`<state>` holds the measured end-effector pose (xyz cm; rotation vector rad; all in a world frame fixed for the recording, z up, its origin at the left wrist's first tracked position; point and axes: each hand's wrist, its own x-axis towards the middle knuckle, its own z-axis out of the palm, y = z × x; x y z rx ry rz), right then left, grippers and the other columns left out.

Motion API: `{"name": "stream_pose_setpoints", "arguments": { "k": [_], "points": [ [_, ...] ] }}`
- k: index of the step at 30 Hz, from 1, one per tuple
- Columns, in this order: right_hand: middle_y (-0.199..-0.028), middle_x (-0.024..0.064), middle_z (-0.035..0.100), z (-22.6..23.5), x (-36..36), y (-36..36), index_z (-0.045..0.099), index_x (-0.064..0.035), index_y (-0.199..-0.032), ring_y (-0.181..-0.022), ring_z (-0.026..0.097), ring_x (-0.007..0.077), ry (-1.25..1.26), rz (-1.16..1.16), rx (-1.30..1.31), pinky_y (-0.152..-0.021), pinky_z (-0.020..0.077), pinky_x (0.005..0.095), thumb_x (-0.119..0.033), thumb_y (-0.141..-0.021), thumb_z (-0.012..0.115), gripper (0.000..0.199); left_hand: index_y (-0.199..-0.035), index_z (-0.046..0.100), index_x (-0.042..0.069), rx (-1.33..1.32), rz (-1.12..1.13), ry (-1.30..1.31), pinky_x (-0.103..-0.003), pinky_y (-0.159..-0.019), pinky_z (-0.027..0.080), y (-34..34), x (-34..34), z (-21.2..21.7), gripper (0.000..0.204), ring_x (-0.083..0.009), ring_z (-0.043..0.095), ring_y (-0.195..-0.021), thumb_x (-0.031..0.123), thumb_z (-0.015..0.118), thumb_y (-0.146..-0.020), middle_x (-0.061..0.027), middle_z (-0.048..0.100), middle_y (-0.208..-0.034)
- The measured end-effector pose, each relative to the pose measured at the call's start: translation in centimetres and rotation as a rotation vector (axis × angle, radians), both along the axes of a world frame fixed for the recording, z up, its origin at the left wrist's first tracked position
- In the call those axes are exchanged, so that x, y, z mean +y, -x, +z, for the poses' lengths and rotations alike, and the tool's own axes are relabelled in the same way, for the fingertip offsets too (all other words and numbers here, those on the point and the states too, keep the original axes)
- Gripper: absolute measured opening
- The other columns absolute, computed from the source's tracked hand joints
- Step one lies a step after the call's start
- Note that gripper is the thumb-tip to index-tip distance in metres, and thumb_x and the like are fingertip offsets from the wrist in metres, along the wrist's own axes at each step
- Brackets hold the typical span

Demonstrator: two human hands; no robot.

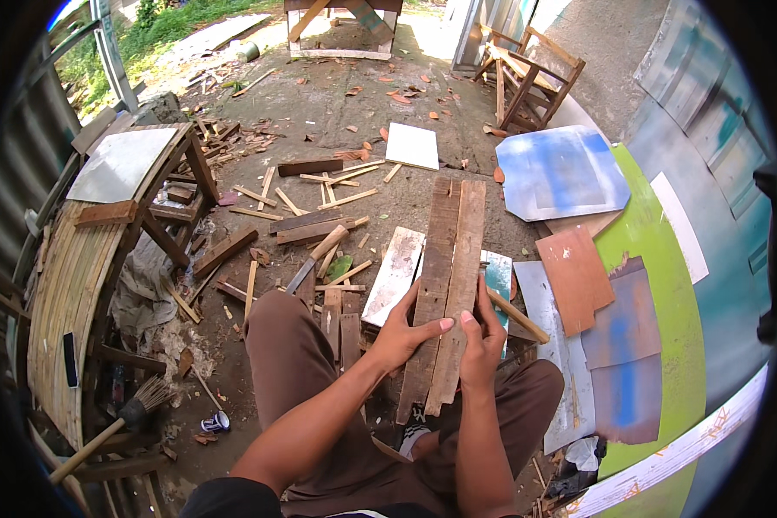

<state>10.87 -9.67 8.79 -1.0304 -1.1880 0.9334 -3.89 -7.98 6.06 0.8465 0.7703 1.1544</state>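
Knees (pixel 302 345), hands (pixel 406 332), planks (pixel 445 276) amid scattered offcuts (pixel 319 186).

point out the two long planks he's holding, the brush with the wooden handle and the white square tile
two long planks (pixel 447 259), head view, middle of the pair's upper face
brush (pixel 138 406), head view, where bristles meet the handle
white square tile (pixel 413 145), head view, centre of its top face

Count of what lies around the seated person

2 long weathered brown wooden planks (pixel 447 285) side by side, 2 hands, left hand (pixel 406 332) and right hand (pixel 483 341), 1 white square tile (pixel 412 145), 1 straw hand brush with wooden handle (pixel 112 427), 1 wooden chair frame (pixel 531 78), 1 reddish-brown flat board (pixel 576 278).
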Motion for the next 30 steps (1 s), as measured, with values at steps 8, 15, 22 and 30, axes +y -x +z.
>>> {"name": "stream_pose_setpoints", "arguments": {
  "k": [8, 15, 22, 30],
  "points": [
    [-0.157, 0.0208, 0.056, 0.1, 0.2, -0.1, 0.045, 0.009, -0.159, -0.138, 0.057, 0.0204, 0.01, 0.0, 0.003, -0.116, 0.0426, 0.033, -0.004, -0.098, 0.058, 0.064, -0.166, 0.032, -0.005, -0.048, -0.014, 0.008, -0.036, -0.118, 0.041, 0.0, 0.2, -0.2, 0.099, -0.024, 0.054, -0.139, 0.015, 0.089, -0.088, -0.0185, 0.054, -0.155],
    [-0.159, 0.0215, 0.054, 0.3, 0.3, 0.3, 0.044, 0.0091, -0.16, -0.143, 0.055, 0.0215, 0.032, -0.01, 0.028, -0.119, 0.04, 0.0341, -0.005, -0.1, 0.057, 0.063, -0.164, 0.034, -0.006, -0.038, -0.008, 0.017, -0.036, -0.117, 0.043, 0.2, 0.4, -0.3, 0.096, -0.0237, 0.057, -0.136, 0.015, 0.088, -0.088, -0.0185, 0.057, -0.151],
    [-0.166, 0.0209, 0.047, -1.0, -0.7, -1.8, 0.04, 0.0057, -0.163, -0.153, 0.044, 0.0289, 0.042, 0.094, -0.029, -0.123, 0.0374, 0.0398, -0.005, -0.103, 0.05, 0.062, -0.155, 0.046, -0.004, -0.124, -0.076, 0.177, -0.04, -0.099, 0.058, 0.7, 0.1, 0.4, 0.082, -0.0248, 0.069, -0.117, 0.018, 0.088, -0.088, -0.017, 0.066, -0.136],
    [-0.176, 0.0146, 0.029, 1.9, -5.9, -7.5, 0.046, -0.0295, -0.164, -0.162, 0.028, 0.0378, -0.441, 0.321, -1.204, -0.132, 0.02, 0.0576, -0.01, -0.081, 0.074, 0.09, -0.142, 0.057, -0.002, -0.25, -0.188, 0.488, -0.041, -0.084, 0.066, 1.2, -1.5, 0.4, 0.057, -0.0244, 0.075, -0.101, 0.025, 0.079, -0.097, -0.0146, 0.072, -0.12]
  ]
}}
